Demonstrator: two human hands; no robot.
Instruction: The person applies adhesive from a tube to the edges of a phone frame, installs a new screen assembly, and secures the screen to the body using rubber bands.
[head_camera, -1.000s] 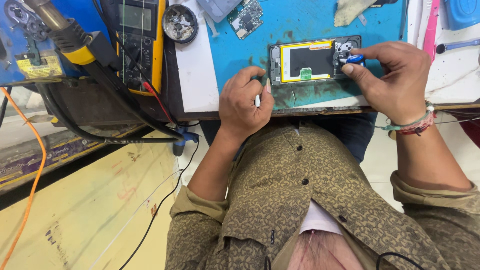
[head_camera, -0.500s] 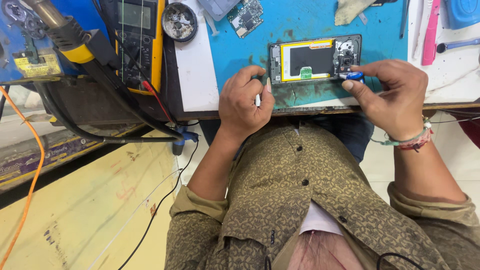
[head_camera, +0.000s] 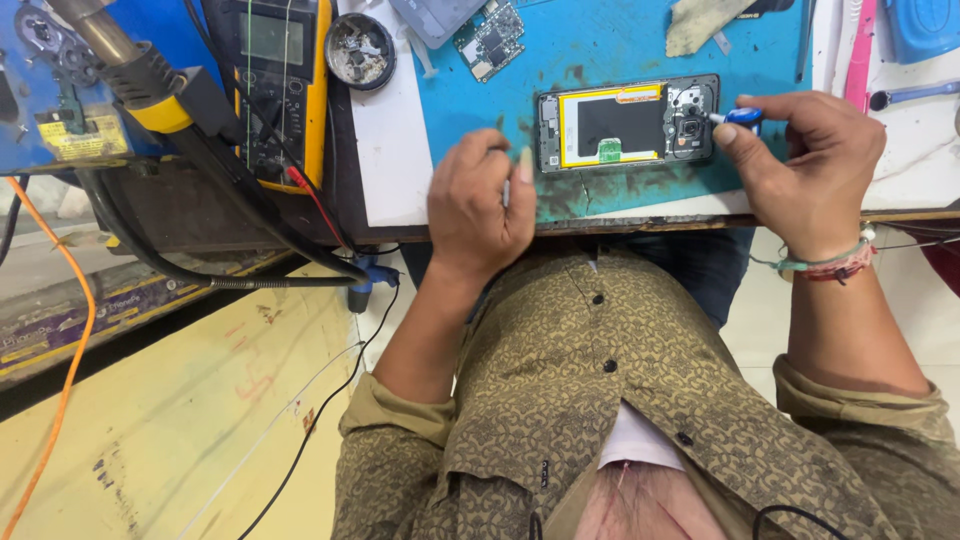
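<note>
While pinched: slim screwdriver (head_camera: 742, 116) (blue-handled)

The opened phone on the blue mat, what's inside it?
Inside the opened phone: a dark panel framed in yellow, a small green part, and camera parts. Whatever lies under the panel is covered.

Right hand (head_camera: 810, 165) holds a blue screwdriver (head_camera: 742, 116) against the opened phone (head_camera: 628, 124).
</note>
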